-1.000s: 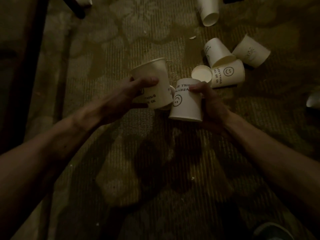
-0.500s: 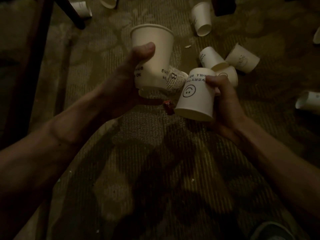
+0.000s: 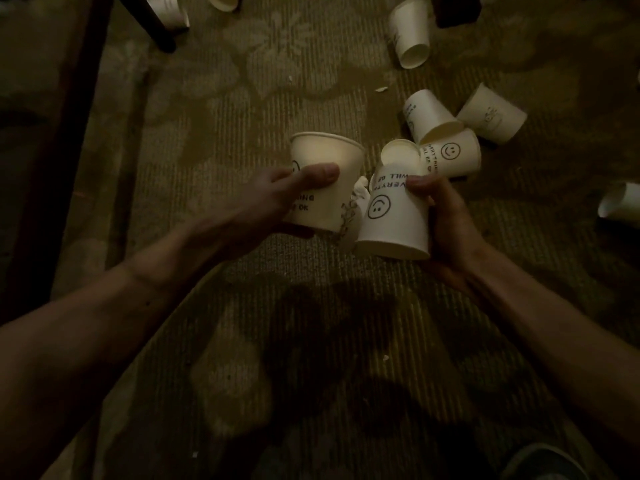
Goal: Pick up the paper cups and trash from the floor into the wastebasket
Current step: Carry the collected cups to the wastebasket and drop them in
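My left hand (image 3: 277, 199) is gripping an upright cream paper cup with black lettering (image 3: 325, 181), thumb across its front wall and rim facing up; my right hand (image 3: 450, 223) is gripping a second cream paper cup printed with a black smiley face (image 3: 391, 216), which is turned mouth-down. The two held cups are sitting just beside each other over the patterned olive carpet (image 3: 277, 98), and a crumpled scrap of printed white paper (image 3: 353, 213) is showing in the gap between them; I cannot tell whether it is pinched by the cups or lying on the floor behind. Risk one, in my judgement: if the scrap is only wedged, separating the cups is likely to drop it. Risk two: thin paper walls are apt to buckle under a hard squeeze, loosening the grip. Risk three: with both hands occupied, reaching for more cups is likely to cost me one already held. The remaining work is lying beyond my right hand: a cluster of three tipped cream paper cups (image 3: 450, 133) just past the smiley cup, a further tipped cup (image 3: 410, 32) near the top edge, and another (image 3: 620, 206) at the right edge. More cups are lying by the dark furniture leg (image 3: 149, 22) at upper left. The wastebasket is not in view.
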`<act>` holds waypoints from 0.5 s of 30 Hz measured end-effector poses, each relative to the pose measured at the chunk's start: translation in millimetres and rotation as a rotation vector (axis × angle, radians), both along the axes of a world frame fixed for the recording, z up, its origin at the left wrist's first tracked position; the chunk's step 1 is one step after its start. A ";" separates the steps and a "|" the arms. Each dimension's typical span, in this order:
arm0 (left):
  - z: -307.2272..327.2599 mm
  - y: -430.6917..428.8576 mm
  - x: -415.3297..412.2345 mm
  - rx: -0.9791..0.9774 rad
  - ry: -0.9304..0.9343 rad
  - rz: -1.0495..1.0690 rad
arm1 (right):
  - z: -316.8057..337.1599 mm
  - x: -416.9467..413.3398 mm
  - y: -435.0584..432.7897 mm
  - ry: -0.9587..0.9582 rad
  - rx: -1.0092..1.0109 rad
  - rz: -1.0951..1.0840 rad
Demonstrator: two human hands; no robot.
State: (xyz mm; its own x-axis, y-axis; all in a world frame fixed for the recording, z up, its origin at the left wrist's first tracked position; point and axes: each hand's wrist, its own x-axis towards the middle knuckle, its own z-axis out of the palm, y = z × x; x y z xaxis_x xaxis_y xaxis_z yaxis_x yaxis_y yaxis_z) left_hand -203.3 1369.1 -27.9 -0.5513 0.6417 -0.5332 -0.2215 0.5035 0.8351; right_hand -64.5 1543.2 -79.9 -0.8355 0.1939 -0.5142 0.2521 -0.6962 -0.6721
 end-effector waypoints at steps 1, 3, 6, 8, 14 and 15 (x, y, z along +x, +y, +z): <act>-0.4 -0.3 -2.1 -0.008 0.012 0.006 | -4.6 2.4 3.0 -0.011 0.013 -0.009; -1.7 -3.2 -9.2 -0.023 0.067 -0.008 | -12.3 10.0 9.6 -0.023 0.029 -0.037; -4.4 -5.2 -12.6 -0.082 0.108 -0.093 | -18.4 21.9 17.4 -0.094 0.029 -0.035; -9.5 -2.1 -8.6 -0.128 0.120 -0.186 | -19.5 28.3 18.7 -0.160 0.076 -0.021; 26.9 15.5 18.8 -0.163 -0.043 -0.132 | 30.7 78.9 22.7 -0.269 -0.025 -0.196; 43.4 20.8 30.3 -0.150 -0.057 -0.113 | 50.2 92.6 23.3 -0.297 -0.047 -0.231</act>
State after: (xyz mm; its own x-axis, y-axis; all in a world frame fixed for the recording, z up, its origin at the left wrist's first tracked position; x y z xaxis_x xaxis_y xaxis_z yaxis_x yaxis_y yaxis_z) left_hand -173.0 1389.9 15.5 -0.4460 0.6089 -0.6559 -0.2015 0.6458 0.7365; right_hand 28.1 1566.4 -29.8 -0.5856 0.3300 -0.7404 0.2643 -0.7857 -0.5593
